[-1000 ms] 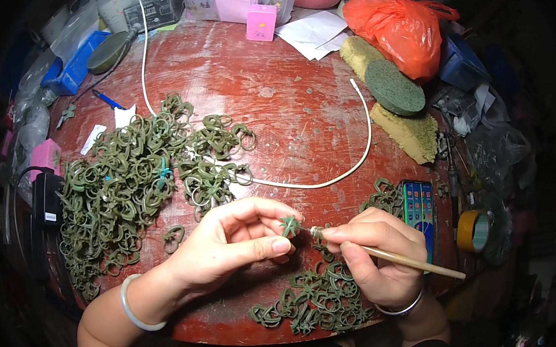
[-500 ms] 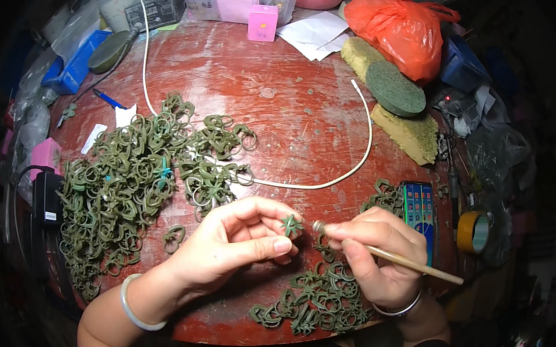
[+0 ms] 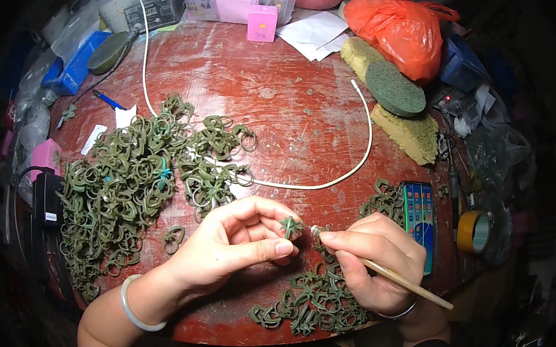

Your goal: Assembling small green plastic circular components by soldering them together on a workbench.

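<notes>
Between the thumb and fingers of my left hand [image 3: 232,239] is a small green star-topped ring [image 3: 291,227], its pointed star facing up. My right hand [image 3: 379,258] grips a thin wooden-handled tool [image 3: 410,285] like a pen. The tool's metal-banded end points at the star from the right, very close to it; whether they touch I cannot tell. A big heap of dull green rings [image 3: 113,205] covers the table left of my left hand. More such rings [image 3: 323,296] lie in front of and below my right hand.
On the red table [image 3: 283,114] a white cord [image 3: 316,187] curves behind my hands. A phone [image 3: 417,219] and yellow tape roll [image 3: 472,231] sit at right. Sponges [image 3: 404,135], a green round pad [image 3: 396,89] and a red plastic bag [image 3: 396,28] stand farther back. A pink box [image 3: 262,23] is at the far edge.
My right hand has shifted slightly, and the back end of the tool's handle has swung down and a little left. The tool's tip has come nearer the star. My left hand stays almost still.
</notes>
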### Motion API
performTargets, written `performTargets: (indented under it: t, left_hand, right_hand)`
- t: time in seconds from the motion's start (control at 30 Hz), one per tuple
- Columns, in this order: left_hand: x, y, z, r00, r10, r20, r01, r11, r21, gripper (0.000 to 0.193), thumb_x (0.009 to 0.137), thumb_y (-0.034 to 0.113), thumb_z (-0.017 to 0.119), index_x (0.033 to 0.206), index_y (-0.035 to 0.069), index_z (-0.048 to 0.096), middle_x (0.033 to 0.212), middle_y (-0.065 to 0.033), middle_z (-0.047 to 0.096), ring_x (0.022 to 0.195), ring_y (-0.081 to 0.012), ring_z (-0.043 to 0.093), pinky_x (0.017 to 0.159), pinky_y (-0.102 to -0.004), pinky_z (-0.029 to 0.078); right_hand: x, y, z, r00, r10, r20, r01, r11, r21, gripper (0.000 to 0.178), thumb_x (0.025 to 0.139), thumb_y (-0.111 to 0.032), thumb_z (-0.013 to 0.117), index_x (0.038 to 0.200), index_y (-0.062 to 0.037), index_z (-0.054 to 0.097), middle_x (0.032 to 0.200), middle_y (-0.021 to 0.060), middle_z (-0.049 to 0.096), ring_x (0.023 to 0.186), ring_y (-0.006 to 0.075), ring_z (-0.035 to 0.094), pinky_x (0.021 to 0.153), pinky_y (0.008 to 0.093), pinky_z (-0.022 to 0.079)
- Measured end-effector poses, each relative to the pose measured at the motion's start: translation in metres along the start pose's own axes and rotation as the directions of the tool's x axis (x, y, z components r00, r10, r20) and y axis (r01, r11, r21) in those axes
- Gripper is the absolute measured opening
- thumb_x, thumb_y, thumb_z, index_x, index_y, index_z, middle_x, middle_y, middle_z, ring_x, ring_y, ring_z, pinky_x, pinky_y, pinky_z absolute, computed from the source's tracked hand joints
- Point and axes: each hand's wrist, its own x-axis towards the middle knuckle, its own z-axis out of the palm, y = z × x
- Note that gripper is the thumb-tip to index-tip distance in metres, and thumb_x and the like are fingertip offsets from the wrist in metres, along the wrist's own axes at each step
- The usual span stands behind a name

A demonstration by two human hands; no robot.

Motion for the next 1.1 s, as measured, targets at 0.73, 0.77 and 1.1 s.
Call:
performTargets:
  t: [0.73, 0.77, 1.1]
  left_hand:
    - [0.001, 0.000, 0.002, 1.000, 0.004, -0.016, -0.005, 0.999, -0.050, 0.036, 0.089, -0.006, 0.065, 0.124, -0.001, 0.056, 0.105, -0.0099, 0.066, 0.103, -0.0200, 0.066, 0.091, -0.0312, 0.054]
    - [0.003, -0.001, 0.004, 1.000, -0.008, -0.017, 0.007, 0.999, -0.052, 0.036, 0.089, -0.006, 0.066, 0.124, -0.001, 0.056, 0.105, -0.0097, 0.066, 0.102, -0.0198, 0.066, 0.090, -0.0310, 0.054]
    - [0.002, -0.004, -0.002, 0.999, -0.009, -0.046, 0.005, 0.997, -0.071, 0.034, 0.088, -0.003, 0.068, 0.120, 0.001, 0.057, 0.106, -0.0105, 0.065, 0.100, -0.0215, 0.067, 0.088, -0.0335, 0.056]
  right_hand:
    - [-0.014, 0.068, -0.114, 0.927, 0.124, -0.353, -0.329, 0.722, -0.608, 0.019, 0.092, -0.012, 0.065, 0.107, -0.0006, 0.061, 0.089, 0.0157, 0.066, 0.073, 0.0302, 0.065, 0.066, 0.0356, 0.052]
    - [-0.028, 0.081, -0.124, 0.916, 0.129, -0.379, -0.379, 0.586, -0.716, 0.022, 0.089, -0.012, 0.067, 0.106, -0.0011, 0.060, 0.093, 0.0177, 0.064, 0.078, 0.0356, 0.064, 0.069, 0.0406, 0.052]
    - [-0.054, 0.102, -0.123, 0.874, 0.137, -0.466, -0.464, 0.516, -0.720, 0.019, 0.097, -0.014, 0.057, 0.106, 0.0022, 0.060, 0.094, 0.0237, 0.062, 0.085, 0.0426, 0.062, 0.072, 0.0451, 0.049]
